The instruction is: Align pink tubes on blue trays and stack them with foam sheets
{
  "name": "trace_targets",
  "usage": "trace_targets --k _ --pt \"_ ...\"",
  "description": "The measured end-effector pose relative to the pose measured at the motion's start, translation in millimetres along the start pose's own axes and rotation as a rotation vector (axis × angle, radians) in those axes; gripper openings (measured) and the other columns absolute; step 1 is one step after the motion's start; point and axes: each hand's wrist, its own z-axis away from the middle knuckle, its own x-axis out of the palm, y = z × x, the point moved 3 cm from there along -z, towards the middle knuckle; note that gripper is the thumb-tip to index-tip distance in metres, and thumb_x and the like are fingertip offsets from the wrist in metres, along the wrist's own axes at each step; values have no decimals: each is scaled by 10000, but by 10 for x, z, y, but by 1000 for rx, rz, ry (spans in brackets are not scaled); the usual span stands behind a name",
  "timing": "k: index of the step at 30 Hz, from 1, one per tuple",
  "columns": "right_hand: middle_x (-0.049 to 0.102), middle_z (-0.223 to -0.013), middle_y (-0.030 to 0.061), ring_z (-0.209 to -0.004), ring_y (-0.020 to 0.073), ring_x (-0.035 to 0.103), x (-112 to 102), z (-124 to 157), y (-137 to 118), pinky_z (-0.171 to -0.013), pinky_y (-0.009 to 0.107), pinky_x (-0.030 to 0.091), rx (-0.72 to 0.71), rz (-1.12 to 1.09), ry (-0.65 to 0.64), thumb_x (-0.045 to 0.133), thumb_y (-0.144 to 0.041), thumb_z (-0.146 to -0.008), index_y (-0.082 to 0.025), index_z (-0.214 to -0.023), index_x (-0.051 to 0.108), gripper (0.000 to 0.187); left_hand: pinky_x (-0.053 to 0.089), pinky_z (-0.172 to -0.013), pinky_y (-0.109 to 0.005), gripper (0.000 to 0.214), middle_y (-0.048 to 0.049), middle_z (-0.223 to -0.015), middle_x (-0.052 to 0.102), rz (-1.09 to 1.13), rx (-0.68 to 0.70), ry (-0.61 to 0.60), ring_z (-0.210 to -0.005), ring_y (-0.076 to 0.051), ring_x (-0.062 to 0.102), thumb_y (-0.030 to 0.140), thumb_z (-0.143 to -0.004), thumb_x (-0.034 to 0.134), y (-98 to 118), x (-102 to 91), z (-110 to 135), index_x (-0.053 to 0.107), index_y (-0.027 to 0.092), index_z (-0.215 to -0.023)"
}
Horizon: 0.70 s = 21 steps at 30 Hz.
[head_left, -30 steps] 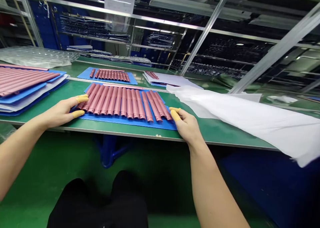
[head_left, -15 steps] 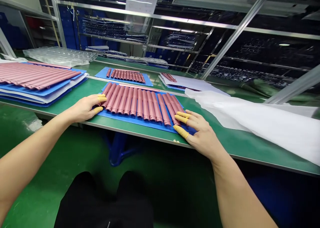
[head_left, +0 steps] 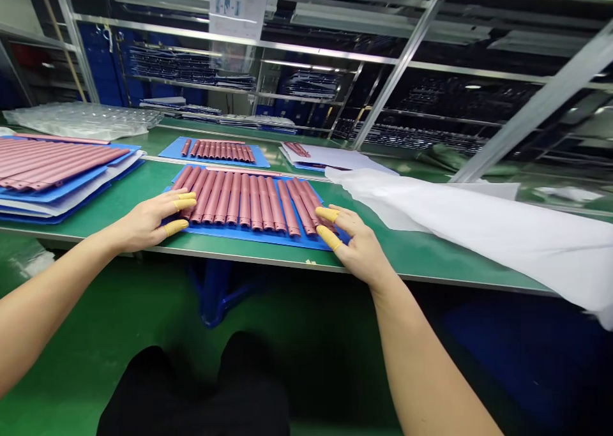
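Note:
Several dark pink tubes (head_left: 244, 198) lie side by side in a row on a blue sheet (head_left: 268, 237) near the table's front edge. Yellow finger cots cover some fingertips of both hands. At the row's left end is my left hand (head_left: 152, 219), fingers stretched out and thumb apart, touching the outermost tubes. Opposite it, my right hand (head_left: 352, 238) rests at the right end, its thumb and fingers spread against the near ends of the last tubes. Those tube ends are partly hidden by my fingers. Neither hand has closed round a tube.
On the left, a stack of sheets (head_left: 62, 211) carries more pink tubes. Behind the row lies another blue sheet (head_left: 167, 150) with shorter tubes. White wrapping sheet (head_left: 460, 219) covers the right side and hangs over the edge. Clear plastic trays (head_left: 86, 118) and metal frame posts (head_left: 400, 66) stand behind.
The whole view has shifted, so the table and hands appear farther left. My hands stay at the two ends of the row, with the right fingers slightly more over the last tubes.

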Motion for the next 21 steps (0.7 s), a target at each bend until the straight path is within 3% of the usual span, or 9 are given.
trace_targets --k 7,12,17,21 --pt "767 -1350 118 -1434 314 609 -9 21 5 -1246 550 493 54 -36 24 645 -439 -999 -243 -1312 791 397 398 -1357 -496 723 -78 -1463 741 -33 18 16 -1508 -312 592 777 -1043 410 -43 105 -46 762 247 -1388" --pt "769 -1337 109 -1436 321 609 -19 13 41 -1249 542 490 85 -112 40 656 -457 -988 -268 -1299 804 393 401 -1354 -531 588 -95 -1480 727 -63 104 41 -1536 -315 563 650 -1068 497 79 66 -83 738 235 -1408" --pt "735 -1410 113 -1429 327 620 -27 23 98 -1264 547 475 128 -159 75 689 -458 -969 -280 -1305 817 401 448 -1315 -572 472 -121 -1454 738 -66 206 30 -1514 -332 584 517 -1071 553 286 185 -229 738 225 -1392" --pt "729 -1432 109 -1420 318 636 -54 40 125 -1265 536 474 157 -194 108 709 -445 -955 -271 -1304 819 405 449 -1302 -619 431 -132 -1433 748 -58 203 65 -1505 -350 590 459 -1048 593 321 242 -273 749 219 -1369"
